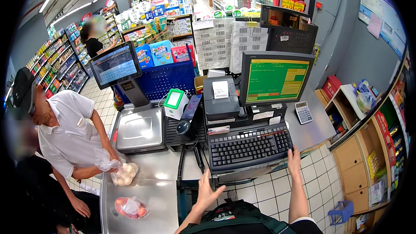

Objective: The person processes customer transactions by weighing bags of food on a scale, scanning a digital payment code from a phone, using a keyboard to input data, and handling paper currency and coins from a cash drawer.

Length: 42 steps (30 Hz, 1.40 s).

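Note:
My left hand (207, 191) is raised in front of the keyboard's lower left corner, empty, with thumb and fingers spread. At the right end of the black keyboard (248, 151) is my right hand (294, 162), also empty; I cannot tell whether its fingertips touch the keyboard's edge. A handheld barcode scanner (198, 159) hangs just above my left hand. On the steel counter (156, 204) to the left lies a clear plastic bag of reddish round fruit (131, 207). Behind the keyboard stand a receipt printer (222, 104) with paper out and a lit monitor (276, 78).
Across the counter, a person in a white shirt (70, 126) grips a clear bag of pale round produce (125, 174); another person in black stands beside. A weighing scale (140, 130), a payment box (175, 104) and a calculator (303, 113) surround the till. A blue stool (341, 213) stands right.

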Each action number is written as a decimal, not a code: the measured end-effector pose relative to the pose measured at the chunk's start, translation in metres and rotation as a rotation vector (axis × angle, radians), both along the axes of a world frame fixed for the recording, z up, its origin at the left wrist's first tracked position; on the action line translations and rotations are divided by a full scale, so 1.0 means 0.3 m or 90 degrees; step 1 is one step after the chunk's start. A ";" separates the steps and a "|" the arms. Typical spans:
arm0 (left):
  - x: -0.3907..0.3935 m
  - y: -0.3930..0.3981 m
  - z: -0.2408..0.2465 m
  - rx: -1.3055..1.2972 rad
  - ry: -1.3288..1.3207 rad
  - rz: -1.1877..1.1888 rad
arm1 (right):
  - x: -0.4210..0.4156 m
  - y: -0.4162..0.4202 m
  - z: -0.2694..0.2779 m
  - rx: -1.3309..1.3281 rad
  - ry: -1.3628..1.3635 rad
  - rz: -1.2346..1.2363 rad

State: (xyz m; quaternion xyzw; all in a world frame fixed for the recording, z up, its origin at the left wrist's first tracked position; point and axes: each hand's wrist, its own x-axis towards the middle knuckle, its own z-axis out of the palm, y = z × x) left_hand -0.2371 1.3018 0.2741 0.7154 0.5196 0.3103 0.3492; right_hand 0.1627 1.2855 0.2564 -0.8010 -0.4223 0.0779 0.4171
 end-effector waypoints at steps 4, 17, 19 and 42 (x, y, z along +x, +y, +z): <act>0.035 -0.014 -0.019 -0.106 -0.025 0.007 | -0.049 -0.042 0.028 0.010 -0.004 0.024; 0.022 0.059 -0.058 -0.073 -0.002 -0.032 | -0.064 -0.061 0.098 0.052 0.062 0.058; 0.027 0.060 -0.050 -0.070 0.019 -0.027 | -0.092 -0.067 0.106 0.190 0.135 0.063; 0.031 0.043 0.015 -0.001 0.178 0.000 | -0.152 -0.116 0.098 -0.430 0.039 0.489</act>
